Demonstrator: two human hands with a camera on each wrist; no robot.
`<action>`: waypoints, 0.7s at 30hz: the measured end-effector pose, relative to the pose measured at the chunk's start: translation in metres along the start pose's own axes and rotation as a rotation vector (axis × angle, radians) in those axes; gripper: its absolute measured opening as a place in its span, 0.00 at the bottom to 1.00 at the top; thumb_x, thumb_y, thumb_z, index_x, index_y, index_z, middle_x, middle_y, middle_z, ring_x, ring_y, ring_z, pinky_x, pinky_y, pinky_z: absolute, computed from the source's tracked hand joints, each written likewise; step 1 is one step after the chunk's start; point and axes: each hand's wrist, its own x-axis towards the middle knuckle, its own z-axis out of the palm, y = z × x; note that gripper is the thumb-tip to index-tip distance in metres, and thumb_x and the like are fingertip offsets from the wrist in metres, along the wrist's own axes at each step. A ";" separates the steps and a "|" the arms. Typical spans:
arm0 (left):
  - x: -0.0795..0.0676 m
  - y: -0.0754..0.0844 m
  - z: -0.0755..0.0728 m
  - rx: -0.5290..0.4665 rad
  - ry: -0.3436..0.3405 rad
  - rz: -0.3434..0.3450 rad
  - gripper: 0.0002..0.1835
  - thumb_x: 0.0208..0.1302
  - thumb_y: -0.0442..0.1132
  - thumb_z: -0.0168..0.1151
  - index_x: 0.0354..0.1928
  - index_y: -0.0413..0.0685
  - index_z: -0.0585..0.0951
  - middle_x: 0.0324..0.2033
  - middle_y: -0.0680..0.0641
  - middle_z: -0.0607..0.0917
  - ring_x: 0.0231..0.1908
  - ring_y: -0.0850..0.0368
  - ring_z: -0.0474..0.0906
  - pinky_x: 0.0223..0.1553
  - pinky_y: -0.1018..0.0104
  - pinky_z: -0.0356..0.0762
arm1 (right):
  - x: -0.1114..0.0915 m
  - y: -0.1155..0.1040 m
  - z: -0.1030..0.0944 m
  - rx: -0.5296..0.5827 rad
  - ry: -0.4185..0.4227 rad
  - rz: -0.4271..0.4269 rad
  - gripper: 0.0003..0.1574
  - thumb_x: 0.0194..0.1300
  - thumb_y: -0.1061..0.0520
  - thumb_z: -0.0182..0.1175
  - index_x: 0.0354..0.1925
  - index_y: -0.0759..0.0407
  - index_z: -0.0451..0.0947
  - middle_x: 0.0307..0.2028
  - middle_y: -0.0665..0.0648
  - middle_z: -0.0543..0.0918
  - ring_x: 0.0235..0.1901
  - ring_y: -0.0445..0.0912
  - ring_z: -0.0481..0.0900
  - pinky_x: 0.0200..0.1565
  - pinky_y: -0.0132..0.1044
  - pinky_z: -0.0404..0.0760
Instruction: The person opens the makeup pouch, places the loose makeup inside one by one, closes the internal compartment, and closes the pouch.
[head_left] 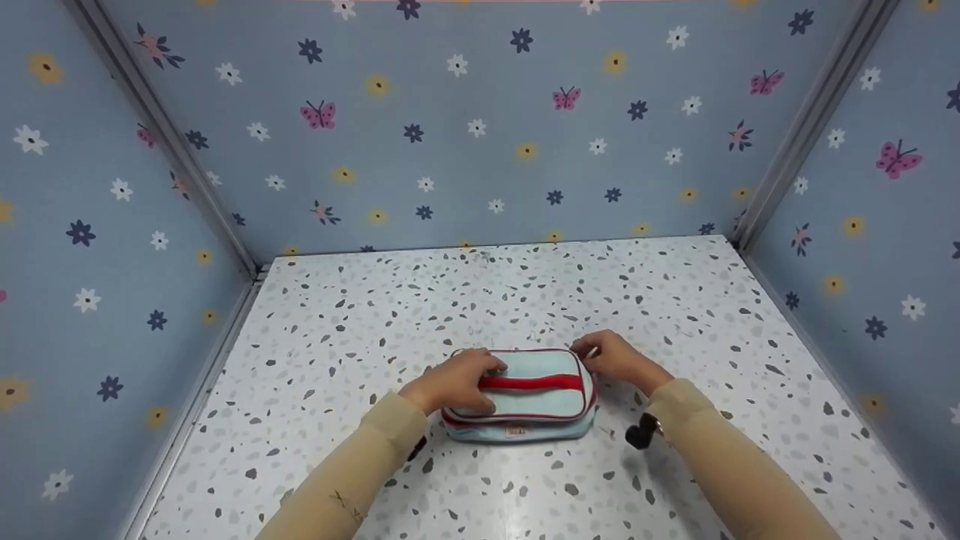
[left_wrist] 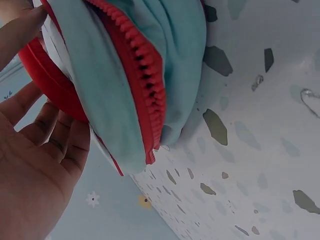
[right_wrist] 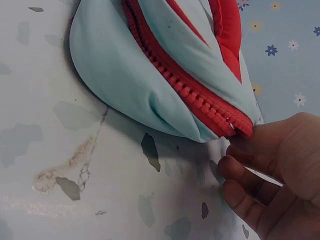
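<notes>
A pale blue zip pouch (head_left: 536, 405) with red piping stands on the table, a red strap handle (head_left: 540, 382) across its lid. My left hand (head_left: 457, 381) grips the lid's left part, thumb towards the front, fingers around the strap's end. In the left wrist view the fingertips (left_wrist: 75, 135) meet the lid beside the strap. At the back right corner, my right hand (head_left: 615, 358) pinches the end of the red zipper (right_wrist: 200, 102) between thumb and finger; the other fingers curl loosely. The zipper pull itself is hidden. The toothed edges look closed along the stretches in view.
The pouch stands on a white speckled tabletop (head_left: 360, 337). Blue flowered panels (head_left: 480, 165) rise at the back and both sides, joined by metal corner posts (head_left: 810, 112). A dark round item (head_left: 639, 435) is by the right wrist.
</notes>
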 end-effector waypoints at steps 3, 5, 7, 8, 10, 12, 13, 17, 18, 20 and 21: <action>0.000 0.000 0.004 0.064 -0.001 -0.004 0.29 0.54 0.38 0.78 0.61 0.46 0.86 0.51 0.49 0.84 0.54 0.53 0.78 0.65 0.53 0.79 | 0.000 0.001 -0.001 0.005 -0.014 -0.020 0.24 0.68 0.68 0.65 0.62 0.64 0.86 0.55 0.65 0.89 0.43 0.48 0.82 0.40 0.35 0.82; 0.000 0.001 0.006 0.105 -0.002 -0.007 0.25 0.53 0.37 0.78 0.55 0.47 0.87 0.46 0.51 0.83 0.50 0.55 0.76 0.60 0.56 0.80 | -0.001 0.001 -0.002 0.009 -0.034 -0.044 0.26 0.67 0.68 0.66 0.63 0.63 0.86 0.58 0.64 0.88 0.44 0.48 0.81 0.42 0.35 0.81; 0.000 0.002 0.008 0.148 -0.002 -0.007 0.22 0.53 0.37 0.77 0.52 0.49 0.87 0.42 0.53 0.81 0.46 0.57 0.74 0.55 0.58 0.79 | -0.001 0.001 -0.003 0.014 -0.066 -0.067 0.28 0.67 0.68 0.65 0.65 0.61 0.85 0.60 0.63 0.87 0.44 0.48 0.79 0.42 0.35 0.80; 0.000 0.003 0.009 0.166 0.001 -0.005 0.21 0.53 0.37 0.77 0.50 0.49 0.86 0.40 0.54 0.80 0.45 0.57 0.73 0.54 0.58 0.79 | -0.001 0.001 -0.004 0.019 -0.085 -0.078 0.29 0.68 0.68 0.65 0.66 0.61 0.85 0.61 0.63 0.87 0.43 0.47 0.79 0.42 0.36 0.79; 0.000 0.004 0.011 0.199 0.004 -0.001 0.19 0.53 0.37 0.77 0.48 0.49 0.86 0.38 0.54 0.80 0.44 0.57 0.72 0.51 0.59 0.78 | -0.001 0.001 -0.005 0.032 -0.128 -0.096 0.31 0.68 0.69 0.63 0.68 0.60 0.83 0.62 0.63 0.86 0.42 0.47 0.78 0.40 0.36 0.79; 0.001 0.005 0.012 0.228 0.006 0.003 0.18 0.53 0.37 0.78 0.47 0.49 0.85 0.37 0.54 0.79 0.43 0.57 0.71 0.50 0.59 0.77 | 0.000 0.000 -0.007 0.041 -0.161 -0.099 0.33 0.68 0.70 0.61 0.70 0.59 0.81 0.63 0.62 0.85 0.41 0.46 0.77 0.40 0.36 0.79; 0.001 0.005 0.013 0.237 0.008 0.003 0.18 0.53 0.37 0.78 0.47 0.50 0.84 0.37 0.55 0.79 0.42 0.56 0.71 0.50 0.59 0.76 | 0.001 0.000 -0.007 0.047 -0.174 -0.097 0.34 0.68 0.70 0.60 0.71 0.58 0.80 0.63 0.61 0.85 0.40 0.47 0.76 0.39 0.37 0.78; 0.000 0.005 0.015 0.249 0.015 0.000 0.18 0.54 0.38 0.78 0.46 0.50 0.84 0.37 0.54 0.79 0.42 0.56 0.71 0.49 0.59 0.76 | 0.006 0.000 -0.008 0.063 -0.192 -0.082 0.38 0.66 0.71 0.57 0.73 0.55 0.80 0.68 0.60 0.83 0.50 0.49 0.76 0.47 0.39 0.78; 0.000 0.005 0.015 0.251 0.017 -0.001 0.18 0.54 0.38 0.78 0.46 0.50 0.84 0.37 0.54 0.79 0.42 0.56 0.71 0.49 0.59 0.76 | 0.007 0.000 -0.008 0.071 -0.199 -0.075 0.39 0.66 0.72 0.56 0.73 0.55 0.79 0.69 0.60 0.82 0.53 0.50 0.75 0.50 0.39 0.78; -0.001 0.005 0.016 0.258 0.017 -0.003 0.18 0.55 0.39 0.79 0.47 0.50 0.84 0.37 0.54 0.80 0.42 0.56 0.71 0.49 0.59 0.76 | 0.011 -0.001 -0.007 0.088 -0.221 -0.067 0.39 0.67 0.71 0.56 0.74 0.54 0.79 0.72 0.59 0.81 0.59 0.50 0.75 0.55 0.40 0.79; -0.001 0.005 0.017 0.263 0.018 -0.003 0.18 0.55 0.39 0.79 0.47 0.50 0.84 0.37 0.54 0.80 0.41 0.56 0.71 0.49 0.59 0.77 | 0.012 -0.001 -0.006 0.099 -0.236 -0.062 0.39 0.68 0.71 0.55 0.74 0.54 0.79 0.72 0.59 0.81 0.60 0.50 0.75 0.57 0.40 0.79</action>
